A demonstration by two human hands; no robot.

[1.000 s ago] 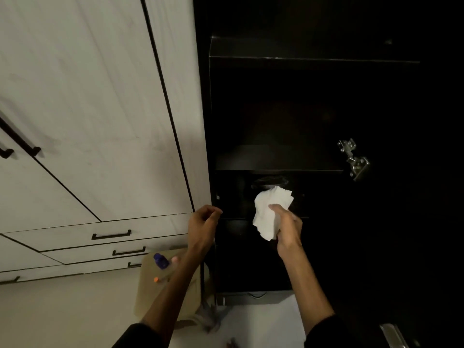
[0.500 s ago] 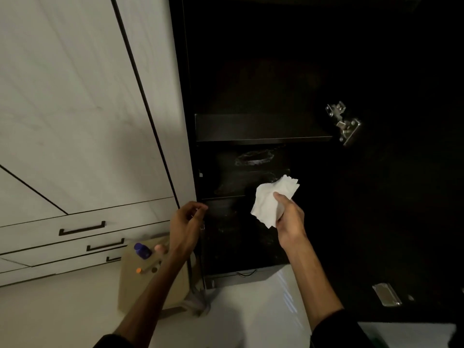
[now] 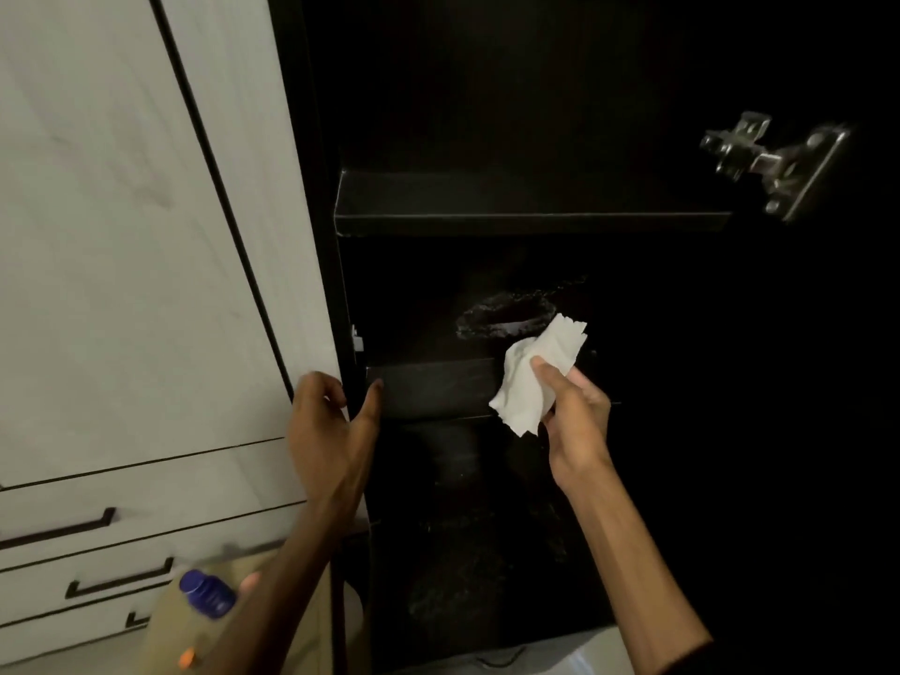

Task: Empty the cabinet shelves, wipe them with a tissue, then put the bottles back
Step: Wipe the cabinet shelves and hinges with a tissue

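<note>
Now my right hand (image 3: pixel 574 421) pinches the crumpled tissue (image 3: pixel 533 377) at mid-frame to wipe the dark shelf (image 3: pixel 428 382), while my left hand (image 3: pixel 326 426), fingers apart, steadies the cabinet edge (image 3: pixel 348 372).

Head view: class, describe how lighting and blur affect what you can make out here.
Head view: the cabinet interior is nearly black, hiding shelf detail; the white tissue in the right hand stands out brightly; the blue-capped bottle at the bottom edge is blurred.
</note>
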